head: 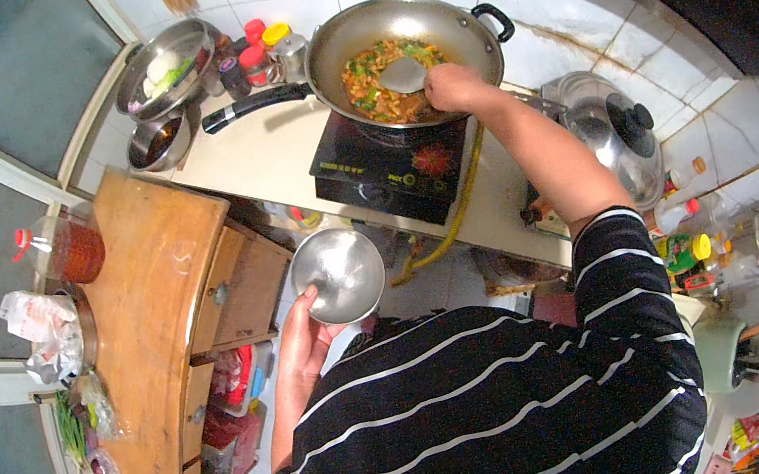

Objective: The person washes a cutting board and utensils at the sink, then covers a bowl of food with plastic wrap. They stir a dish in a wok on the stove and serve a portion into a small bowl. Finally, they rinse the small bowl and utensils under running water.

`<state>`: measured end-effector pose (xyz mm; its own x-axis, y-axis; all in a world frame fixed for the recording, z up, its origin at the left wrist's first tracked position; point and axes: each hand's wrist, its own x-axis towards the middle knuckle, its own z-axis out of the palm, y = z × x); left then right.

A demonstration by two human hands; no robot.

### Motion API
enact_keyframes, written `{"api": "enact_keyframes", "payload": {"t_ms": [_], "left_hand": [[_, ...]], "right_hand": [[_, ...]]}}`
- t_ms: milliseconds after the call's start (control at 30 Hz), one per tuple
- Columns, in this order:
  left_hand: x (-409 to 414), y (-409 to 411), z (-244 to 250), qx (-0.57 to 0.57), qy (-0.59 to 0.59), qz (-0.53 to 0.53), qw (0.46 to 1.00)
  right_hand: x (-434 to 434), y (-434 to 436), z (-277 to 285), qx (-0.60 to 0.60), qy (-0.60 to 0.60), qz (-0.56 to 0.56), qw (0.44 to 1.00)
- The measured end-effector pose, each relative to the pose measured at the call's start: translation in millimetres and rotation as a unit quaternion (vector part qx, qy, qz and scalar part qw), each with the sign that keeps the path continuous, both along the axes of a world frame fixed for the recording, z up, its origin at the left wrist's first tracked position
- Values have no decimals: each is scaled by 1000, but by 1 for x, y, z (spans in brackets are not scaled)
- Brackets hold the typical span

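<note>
My left hand (304,336) holds a round metal bowl (342,273) by its near left side, the thumb over the rim; no food shows in it. Over the wok (459,35) my right hand (454,87) is closed on a metal spatula, its handle mostly hidden by the hand. The spatula's round head (403,75) rests at the chopped, sauced food (370,65) in the wok. Beneath the wok is a black induction cooker (384,176). The wok's long black handle (256,107) points left, and a small loop handle (494,22) is at its right.
Seasoning jars (254,62) stand behind the wok handle, beside a metal basin (135,101) of vegetables and a bowl of dark liquid (143,152). A wooden cabinet (143,261) is at left. A lidded steel pot (597,140) stands right; a yellow hose (467,196) hangs past the counter edge.
</note>
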<state>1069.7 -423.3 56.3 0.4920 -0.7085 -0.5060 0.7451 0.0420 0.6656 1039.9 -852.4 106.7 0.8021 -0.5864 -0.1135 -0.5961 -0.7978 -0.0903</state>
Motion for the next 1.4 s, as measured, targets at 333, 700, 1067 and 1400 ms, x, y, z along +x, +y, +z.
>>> {"api": "enact_keyframes", "payload": {"t_ms": [333,700,1067,1400], "left_hand": [[17,-27,8,-47,-22,44,998],[35,-93,20,-145,-53,180,971],[44,-109,15,-170,58,132,975],[61,-95,7,-129,80,99,983]], "right_hand": [[-24,14,35,-208,-60,132,967],[-9,175,28,266,-299,186,897],[-25,178,48,321,-299,214,873],[-100,-2,35,-71,62,-33,995]]}}
